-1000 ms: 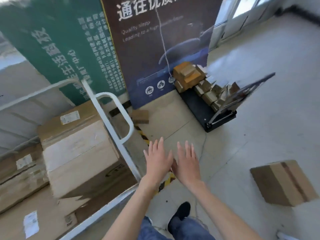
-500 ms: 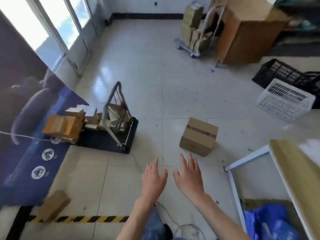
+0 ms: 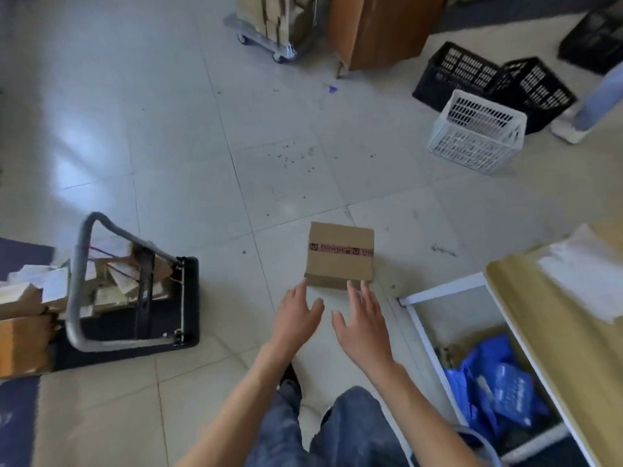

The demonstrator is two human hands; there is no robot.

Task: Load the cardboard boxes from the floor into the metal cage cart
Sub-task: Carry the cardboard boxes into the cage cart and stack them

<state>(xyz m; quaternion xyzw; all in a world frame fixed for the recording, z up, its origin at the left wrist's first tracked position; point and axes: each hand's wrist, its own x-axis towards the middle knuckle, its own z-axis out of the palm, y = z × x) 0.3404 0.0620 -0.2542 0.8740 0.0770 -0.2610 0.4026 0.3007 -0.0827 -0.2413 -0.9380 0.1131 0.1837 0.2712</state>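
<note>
A small cardboard box with a red printed tape band lies on the tiled floor in front of me. My left hand is open, its fingertips just short of the box's near left corner. My right hand is open too, fingers spread, its tips at the box's near right edge. Neither hand holds anything. The metal cage cart is out of view.
A black folding hand trolley loaded with small boxes stands at left. A white frame with blue bags and a tan panel is at right. Black crates, a white crate, a wheeled cart and a wooden cabinet are behind; a person's leg far right.
My view has swung away from the cage cart to the floor. The taped box is now closer, and both open hands have reached forward to its near edge.
</note>
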